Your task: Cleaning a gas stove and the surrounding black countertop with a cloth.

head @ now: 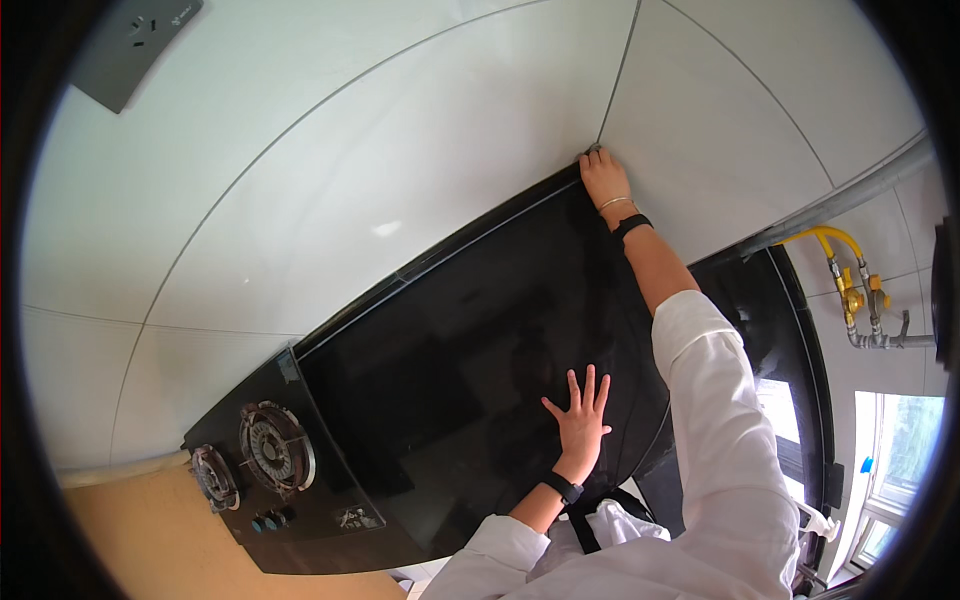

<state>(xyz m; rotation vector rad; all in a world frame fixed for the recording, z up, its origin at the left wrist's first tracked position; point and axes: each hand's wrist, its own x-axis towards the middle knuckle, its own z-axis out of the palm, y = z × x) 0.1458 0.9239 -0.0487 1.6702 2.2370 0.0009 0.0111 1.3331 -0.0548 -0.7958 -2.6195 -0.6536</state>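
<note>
My right hand (604, 180) reaches to the far corner, where the black countertop's raised back edge meets the white wall tiles. Its fingers are bent over a small greyish thing (592, 149), perhaps a cloth, mostly hidden beneath them. Flat on the glossy black countertop (450, 360) lies my left hand (580, 427), fingers spread, holding nothing. Each wrist bears a black band, and the right one also a thin bracelet.
A gas hob (300, 480) with round burners is at the left. Yellow gas hoses and valves (851, 292) are on the right wall, below a grey pipe (862, 180). A wall socket (139, 49) is at upper left, a window (904, 450) at lower right.
</note>
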